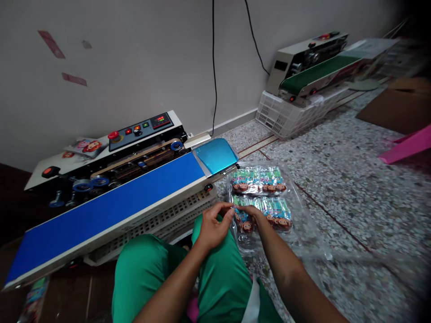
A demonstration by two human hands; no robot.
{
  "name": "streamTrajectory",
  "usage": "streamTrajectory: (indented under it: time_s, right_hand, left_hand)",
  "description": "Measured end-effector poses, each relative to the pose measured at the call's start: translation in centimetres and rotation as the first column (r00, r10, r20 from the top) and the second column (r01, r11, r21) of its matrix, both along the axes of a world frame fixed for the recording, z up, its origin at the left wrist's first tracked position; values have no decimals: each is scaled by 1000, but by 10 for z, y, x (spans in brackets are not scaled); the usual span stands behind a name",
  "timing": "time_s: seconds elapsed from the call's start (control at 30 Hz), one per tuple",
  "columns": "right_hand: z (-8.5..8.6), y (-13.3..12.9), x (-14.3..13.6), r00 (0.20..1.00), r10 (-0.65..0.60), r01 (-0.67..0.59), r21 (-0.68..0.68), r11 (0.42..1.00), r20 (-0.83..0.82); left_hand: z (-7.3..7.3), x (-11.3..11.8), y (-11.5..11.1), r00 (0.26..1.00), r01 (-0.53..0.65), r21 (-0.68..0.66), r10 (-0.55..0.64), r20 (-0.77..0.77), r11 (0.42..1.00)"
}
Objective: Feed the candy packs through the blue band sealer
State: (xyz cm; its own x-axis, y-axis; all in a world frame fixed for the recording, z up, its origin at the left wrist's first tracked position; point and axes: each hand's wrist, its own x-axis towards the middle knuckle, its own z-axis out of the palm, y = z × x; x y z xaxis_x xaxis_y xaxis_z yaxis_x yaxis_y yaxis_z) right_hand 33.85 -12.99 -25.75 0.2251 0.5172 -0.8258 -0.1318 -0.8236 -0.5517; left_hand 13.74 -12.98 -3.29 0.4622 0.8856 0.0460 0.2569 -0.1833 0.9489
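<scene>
My left hand (215,225) is closed, its thumb and fingertips pinched together above my green-clad knee. Its fingertips meet those of my right hand (252,211) at the top edge of a small printed packet (245,223), blue with a brown cartoon head. Both hands appear to pinch this packet; the exact grip is partly hidden. Beneath lies a clear plastic tray (305,233) on the floor. Similar packets stand in two rows inside it, a back row (259,179) and a front row (278,213), the heads facing me.
At my left a band sealer with a blue conveyor belt (114,204) rests on white crates (168,220). A loose pouch (89,146) lies on its housing. Another sealer with a green belt (319,74) sits on a white crate (283,116). Cardboard (400,105) lies at right.
</scene>
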Motion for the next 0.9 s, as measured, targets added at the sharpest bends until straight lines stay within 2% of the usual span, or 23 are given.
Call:
streamTrajectory:
  time_s: [0.1,0.23,0.4,0.63,0.77,0.83,0.9]
  right_hand:
    - [1,-2,-4,992,23,-28,-34,999,-125]
    - [0,-13,-7,982,20,-28,-43,999,-186]
    - [2,-32,-3,993,-37,40,25,999,-114]
    - [15,-54,9,987,-161,155,236,959,8]
    - [30,-61,19,977,-209,182,345,921,43]
    - [45,-62,21,975,-217,180,400,898,47]
    - [66,-61,20,978,-207,167,456,874,40]
  left_hand:
    - [0,1,0,1000,6,1,-6,-2,1000]
    - [-1,0,0,1000,6,8,-6,-19,1000]
    - [-1,0,1,1000,1,11,0,-22,1000]
    - [1,-1,-2,998,3,36,-1,-58,999]
    - [-7,6,11,980,31,27,-25,-198,999]
    - [-11,15,22,952,28,-4,-28,-305,1000]
    - [-14,27,29,938,20,-58,-39,-345,998]
